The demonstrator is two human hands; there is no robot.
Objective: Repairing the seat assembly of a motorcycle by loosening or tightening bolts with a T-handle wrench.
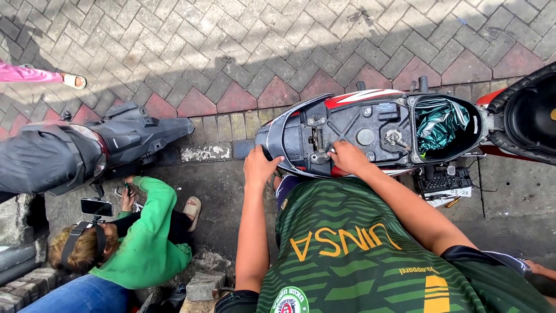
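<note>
Gripping the scooter's tail, your left hand is steadying; right fingers are pinching together at the latch just beside.

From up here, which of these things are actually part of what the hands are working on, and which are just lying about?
In hand:
- left hand gripping the scooter's tail
- right hand at the seat latch area
- open under-seat compartment

Lying about:
- green plastic bag inside it
- second scooter
- crouching person in green
- paving brick

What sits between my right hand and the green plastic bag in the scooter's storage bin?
In the head view, the dark underseat panel, with a round cap and a metal fitting, lies between the right hand and the green bag.
</note>
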